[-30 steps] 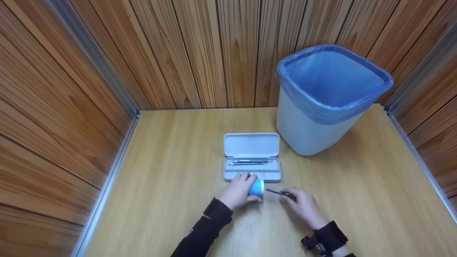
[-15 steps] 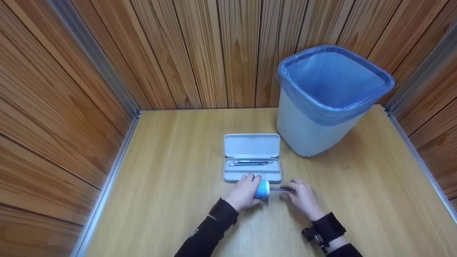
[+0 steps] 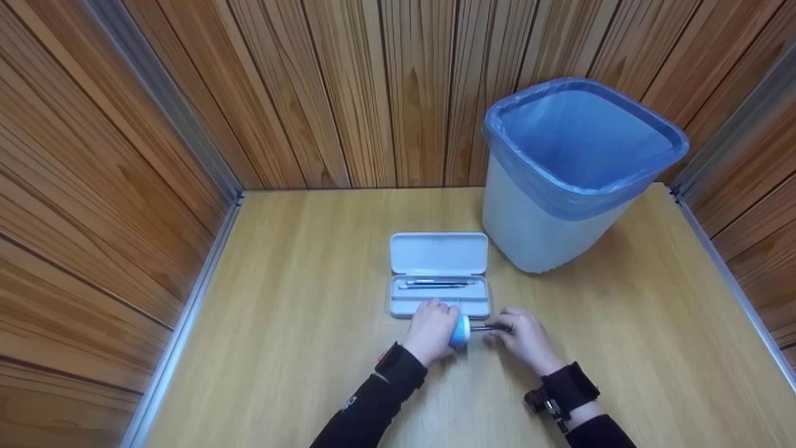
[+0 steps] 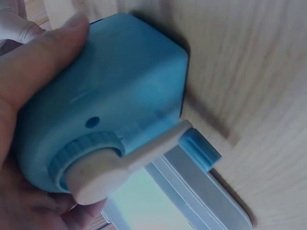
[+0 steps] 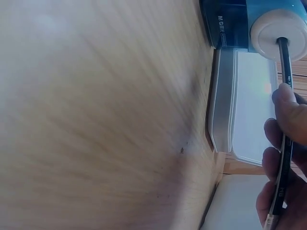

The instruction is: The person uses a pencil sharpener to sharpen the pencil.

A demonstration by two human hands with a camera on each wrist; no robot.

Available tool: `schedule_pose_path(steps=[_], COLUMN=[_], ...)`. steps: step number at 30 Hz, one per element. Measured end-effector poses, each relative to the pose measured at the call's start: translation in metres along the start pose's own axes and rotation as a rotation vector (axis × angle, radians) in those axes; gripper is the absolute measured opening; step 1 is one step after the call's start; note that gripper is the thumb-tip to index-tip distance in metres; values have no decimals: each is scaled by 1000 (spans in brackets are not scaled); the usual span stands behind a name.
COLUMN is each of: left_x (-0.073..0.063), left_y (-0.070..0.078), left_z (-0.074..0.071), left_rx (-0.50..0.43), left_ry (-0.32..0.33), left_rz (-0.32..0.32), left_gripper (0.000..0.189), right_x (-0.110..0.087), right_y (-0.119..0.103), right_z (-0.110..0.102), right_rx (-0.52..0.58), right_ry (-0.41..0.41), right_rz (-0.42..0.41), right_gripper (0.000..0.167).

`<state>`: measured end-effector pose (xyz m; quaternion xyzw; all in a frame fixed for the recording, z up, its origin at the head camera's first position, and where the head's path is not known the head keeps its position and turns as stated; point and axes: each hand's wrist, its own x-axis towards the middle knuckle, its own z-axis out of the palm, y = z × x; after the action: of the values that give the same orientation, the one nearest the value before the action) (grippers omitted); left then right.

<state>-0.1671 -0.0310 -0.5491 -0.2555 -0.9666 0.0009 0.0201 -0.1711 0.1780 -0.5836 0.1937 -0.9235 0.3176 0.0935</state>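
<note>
2 hands on it: the left hand [image 3: 432, 333] wraps round a blue crank sharpener [image 4: 120, 72], and the right hand [image 3: 522, 342] pinches a dark pencil [image 5: 287, 153], 1 end inside the white collar [image 5: 265, 34]. Both grips are closed up snugly. The sharpener is just on the near side of the open pencil case [image 3: 438, 254]; tbh I can't tell from these angles if its base is flat on the table [image 3: 298, 280]. Looks like hard, smooth plastic, so I'd guess light and kinda slippery. Best hold is round the fat body, clear of the crank [image 4: 153, 148] and the dark drawer [image 5: 228, 24]. The pencil's stiff but thin, could snap if bent, so pinch it near the collar and keep it straight.
</note>
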Motion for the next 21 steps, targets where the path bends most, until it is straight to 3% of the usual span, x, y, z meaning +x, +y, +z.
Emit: schedule_pose_path(steps=[6,15,21], left_x=[5,7,6], left_y=[1,1,1], left_z=[-1,1,1], left_rx=[3,19,22], left_ry=[-22,-22,-26], left_rz=[6,22,11], left_gripper=[60,61,62], right_x=[4,1,1], right_y=[2,-4,-10], right_z=[0,3,6], right_rx=[32,76,85], right_ry=[-39,-63,-60], right_rz=[10,135,162], right_gripper=[12,16,16])
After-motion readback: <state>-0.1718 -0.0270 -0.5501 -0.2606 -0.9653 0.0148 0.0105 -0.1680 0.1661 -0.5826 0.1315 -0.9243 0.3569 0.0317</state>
